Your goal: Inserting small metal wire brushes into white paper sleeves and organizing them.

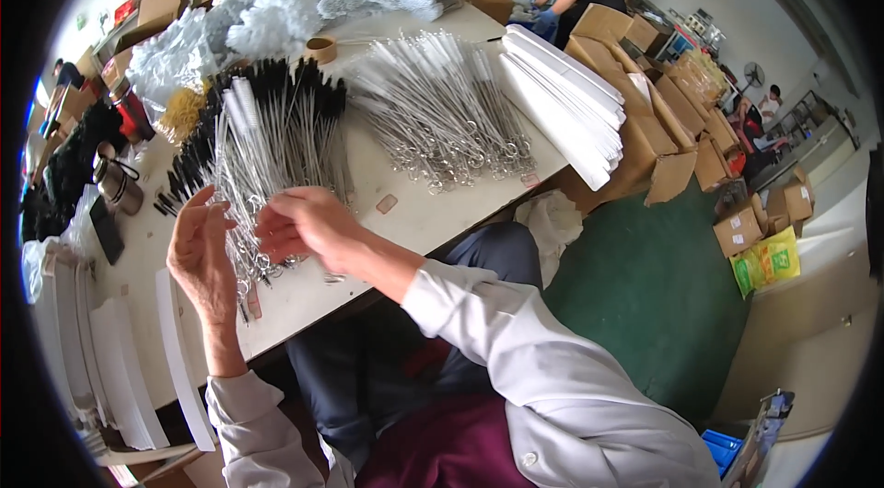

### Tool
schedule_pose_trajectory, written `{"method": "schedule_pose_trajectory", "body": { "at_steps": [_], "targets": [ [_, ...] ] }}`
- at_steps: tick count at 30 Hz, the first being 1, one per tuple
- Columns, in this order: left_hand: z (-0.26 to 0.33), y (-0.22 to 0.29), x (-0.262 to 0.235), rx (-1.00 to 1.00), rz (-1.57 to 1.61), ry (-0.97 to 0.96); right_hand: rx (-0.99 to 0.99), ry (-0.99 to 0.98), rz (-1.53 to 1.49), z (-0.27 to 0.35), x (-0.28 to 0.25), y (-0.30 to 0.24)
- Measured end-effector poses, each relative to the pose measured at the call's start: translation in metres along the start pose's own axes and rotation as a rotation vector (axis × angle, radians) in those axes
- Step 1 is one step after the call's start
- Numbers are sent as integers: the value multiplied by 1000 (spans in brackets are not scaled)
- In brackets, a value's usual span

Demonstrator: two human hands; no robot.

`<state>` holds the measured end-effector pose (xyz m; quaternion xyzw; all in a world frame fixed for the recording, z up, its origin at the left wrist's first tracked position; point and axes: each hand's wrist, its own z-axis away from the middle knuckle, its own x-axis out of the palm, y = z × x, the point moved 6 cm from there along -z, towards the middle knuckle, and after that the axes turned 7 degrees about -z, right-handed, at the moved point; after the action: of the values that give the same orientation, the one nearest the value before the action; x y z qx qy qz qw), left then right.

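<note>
My left hand (201, 253) is raised at the near left of the table, its fingers bent but apart, with nothing visible in them. Opposite it, my right hand (313, 226) reaches in from the right with loosely curved, parted fingers. Between and just beyond both hands lies a bunch of white-bristled wire brushes (243, 115). Their thin metal stems run down toward my fingers; whether the fingertips touch them I cannot tell. Under and around this bunch is a heap of black-bristled wire brushes (308, 101). Wire loop ends show below the hands.
A pile of white-bristled brushes (442, 110) lies right of centre, beside stacked white card strips (562, 101). Plastic-wrapped bundles (304, 9), a tape roll (320, 50) and a steel flask (117, 180) are on the table (387, 239). Cardboard boxes (645, 120) stand right. Two co-workers are beyond.
</note>
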<state>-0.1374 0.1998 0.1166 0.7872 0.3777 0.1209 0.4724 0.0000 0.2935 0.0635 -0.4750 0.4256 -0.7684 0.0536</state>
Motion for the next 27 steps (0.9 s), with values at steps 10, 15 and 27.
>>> {"method": "schedule_pose_trajectory", "body": {
  "at_steps": [10,15,27],
  "targets": [
    [-23,28,-24,83,102,5,92,51,-181,-75,-3,42],
    [-31,45,-60,166,102,48,96,70,-215,-79,-6,45],
    [-41,85,-214,133,-148,53,-94,87,-23,-55,-7,35]
  ]
}}
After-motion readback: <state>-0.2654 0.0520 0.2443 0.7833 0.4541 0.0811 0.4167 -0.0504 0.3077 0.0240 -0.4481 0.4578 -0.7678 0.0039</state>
